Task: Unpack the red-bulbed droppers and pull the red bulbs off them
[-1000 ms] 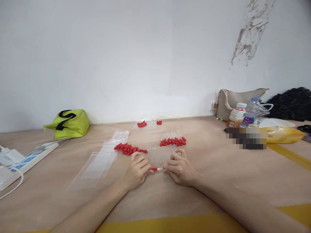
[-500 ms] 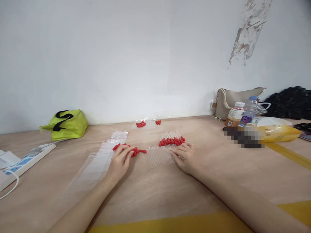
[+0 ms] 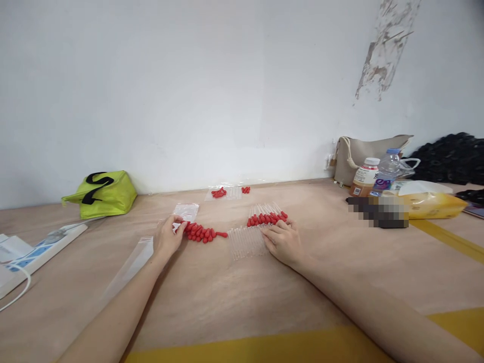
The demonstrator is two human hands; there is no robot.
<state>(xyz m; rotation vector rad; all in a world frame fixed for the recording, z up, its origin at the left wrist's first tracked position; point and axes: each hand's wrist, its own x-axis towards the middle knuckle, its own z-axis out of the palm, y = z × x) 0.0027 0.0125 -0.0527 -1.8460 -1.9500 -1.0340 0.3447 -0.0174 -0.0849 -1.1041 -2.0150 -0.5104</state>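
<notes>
My left hand (image 3: pixel 168 238) is at the left end of a pile of red rubber dropper bulbs (image 3: pixel 201 233), thumb and fingertips pinched on a bulb there. A row of thin clear tubes (image 3: pixel 244 243) lies side by side in the middle of the table. My right hand (image 3: pixel 283 242) rests at the right end of this row, its curled fingers closed on a clear tube that they partly hide. Just behind the row lie clear tubes fitted with red bulbs (image 3: pixel 266 219), their bulb ends toward me.
Clear plastic bags (image 3: pixel 130 267) lie by my left forearm. Farther back is a bag with red bulbs and tubes (image 3: pixel 231 193). A lime-green bag (image 3: pixel 108 194) and a power strip (image 3: pixel 41 257) are left; bottles (image 3: pixel 366 177) and a yellow tissue pack (image 3: pixel 434 205) stand right.
My left hand has moved left across the red bulbs to their far-left end, uncovering the pile. My right hand has shifted only slightly at the tubes.
</notes>
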